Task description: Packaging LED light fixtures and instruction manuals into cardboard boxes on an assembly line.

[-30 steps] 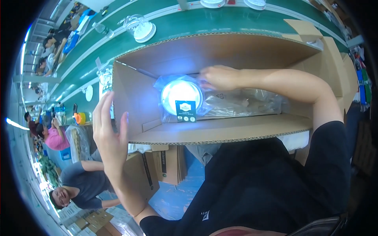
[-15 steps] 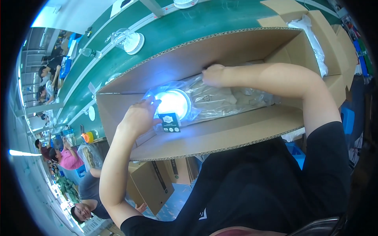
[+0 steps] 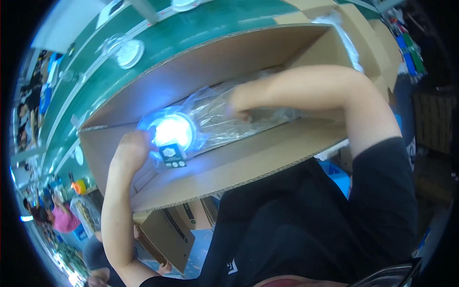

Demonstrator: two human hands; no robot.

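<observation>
Centrally, an oblong box (image 3: 258, 160) of brown corrugated cardboard, its fluted edge exposed along the rim, lies open before you. At its left end, inside, sits the lamp (image 3: 173, 130), a round, glowing white disc in crinkled clear film, with a flat, dark card (image 3: 172, 156) over its near edge. To its right stretches a glossy, wrinkled plastic bag (image 3: 210, 115). Your left hand (image 3: 134, 147) meets the lamp's left side; glare and blur obscure its fingertips, so whether they grip cannot be told. Your right hand (image 3: 241, 101), fingers bent, is over the bag; motion blur conceals whether it pinches or merely touches the film. Your right forearm hides part of the box's far right interior. Beyond lies a smooth green bench (image 3: 167, 40); at lower left, a co-worker (image 3: 98, 256) is partly hidden behind your left arm.
</observation>
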